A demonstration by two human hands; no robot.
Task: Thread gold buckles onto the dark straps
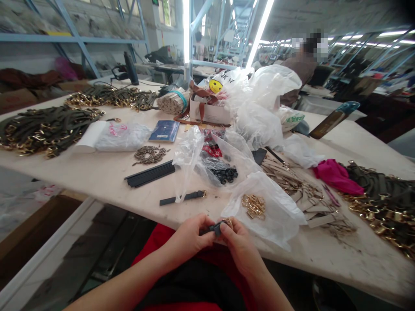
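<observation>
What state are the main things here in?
Dark, gold-fitted strap piece: held by left hand and right hand
Short, dark, gold-ringed strap: lying flat
Small gold metal pieces: heaped
White translucent plastic sheet: spread, wrinkled
Long dark flat strips: stacked
Beige strap bundle: tied with turquoise band
Bright-pink cloth: crumpled

Scene is bright, overhead tube lights glaring white; outer edges are stretched and smeared, left shelf blurred.
</observation>
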